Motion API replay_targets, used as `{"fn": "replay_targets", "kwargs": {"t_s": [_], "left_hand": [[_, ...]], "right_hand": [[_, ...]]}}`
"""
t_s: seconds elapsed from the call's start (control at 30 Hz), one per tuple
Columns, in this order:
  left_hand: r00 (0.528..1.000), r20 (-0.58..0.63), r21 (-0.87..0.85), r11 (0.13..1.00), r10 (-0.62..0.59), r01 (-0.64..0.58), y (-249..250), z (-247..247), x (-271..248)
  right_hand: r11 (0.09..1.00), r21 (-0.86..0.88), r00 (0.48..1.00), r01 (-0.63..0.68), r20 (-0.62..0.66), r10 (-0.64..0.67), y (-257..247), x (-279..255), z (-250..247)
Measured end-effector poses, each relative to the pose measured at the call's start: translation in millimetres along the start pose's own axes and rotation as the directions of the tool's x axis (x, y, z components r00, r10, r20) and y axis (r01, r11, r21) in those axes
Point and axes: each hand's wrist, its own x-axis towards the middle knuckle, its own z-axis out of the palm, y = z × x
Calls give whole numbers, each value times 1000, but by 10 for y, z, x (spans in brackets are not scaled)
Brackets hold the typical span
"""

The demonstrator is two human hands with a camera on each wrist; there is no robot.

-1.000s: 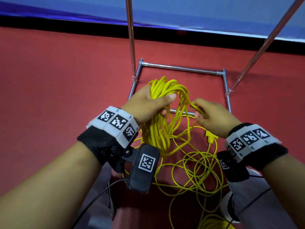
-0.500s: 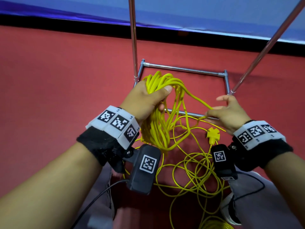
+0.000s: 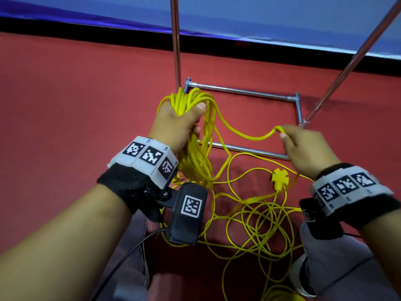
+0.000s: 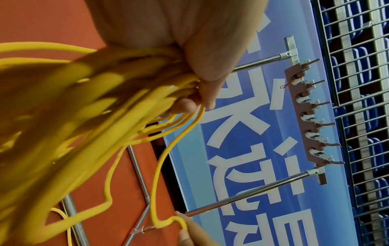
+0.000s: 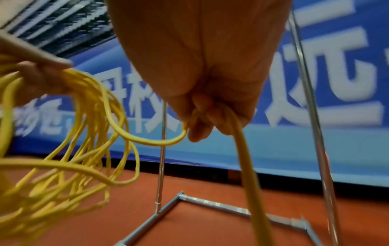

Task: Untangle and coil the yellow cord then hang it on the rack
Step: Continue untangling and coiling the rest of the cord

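My left hand [image 3: 175, 124] grips a thick bundle of coiled yellow cord [image 3: 195, 157], thumb pressed across the loops; the same grip shows in the left wrist view [image 4: 195, 86]. One strand [image 3: 245, 135] sags from the bundle across to my right hand [image 3: 303, 146], which pinches it between the fingers [image 5: 197, 126] and holds it out to the right. The rest of the cord lies in loose tangled loops [image 3: 260, 224] on the red floor, with its yellow plug end [image 3: 280, 178] among them. The metal rack's base frame [image 3: 240, 91] stands just beyond my hands.
Two chrome uprights [image 3: 176, 40] [image 3: 355, 59] rise from the rack base. A row of hooks on a brown bar [image 4: 307, 113] tops the rack in the left wrist view. A blue banner [image 3: 282, 22] runs behind. My grey trouser legs and a shoe [image 3: 301, 276] stand near the loose loops.
My right hand has drawn its strand away from the bundle to the right, lengthening the span between the hands. The left hand has lifted the coil slightly up and left.
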Motion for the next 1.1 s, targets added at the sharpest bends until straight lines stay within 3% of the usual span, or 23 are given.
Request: {"fn": "replay_targets", "kwargs": {"t_s": [0.1,0.17,0.3,0.4,0.5,0.63,0.77,0.9,0.97,1.1], "left_hand": [[999,48,-22,1000,-9,10,13,54,-27],[996,87,-31,999,-7,10,3,122,-54],[995,62,-70,995,-72,76,-31,238,-70],[994,33,-64,992,-107,108,-43,268,-54],[992,38,-53,991,-120,122,-61,269,-55],[993,37,-40,993,-110,111,-89,273,-55],[992,46,-11,993,-120,121,-124,257,-39],[987,109,-4,992,-122,123,-134,260,-51],[979,145,-5,989,-146,148,-147,280,-74],[962,238,73,990,-133,119,-209,310,-98]], "right_hand": [[967,-247,968,66,253,-2,-175,-61,-64],[933,-297,918,204,389,-77,-341,-127,-60],[943,-61,859,328,435,-271,-537,-206,-68],[916,-68,837,396,436,-330,-446,-159,-81],[949,-34,902,314,323,-287,-273,-106,-148],[933,355,975,66,174,-135,-193,-90,-155],[811,569,967,-138,255,-14,-295,-85,-47],[631,727,920,-269,388,-54,-411,-97,-7],[579,755,898,-308,432,-86,-463,-110,-3],[675,724,947,-146,301,-117,-545,-112,-2]]}}
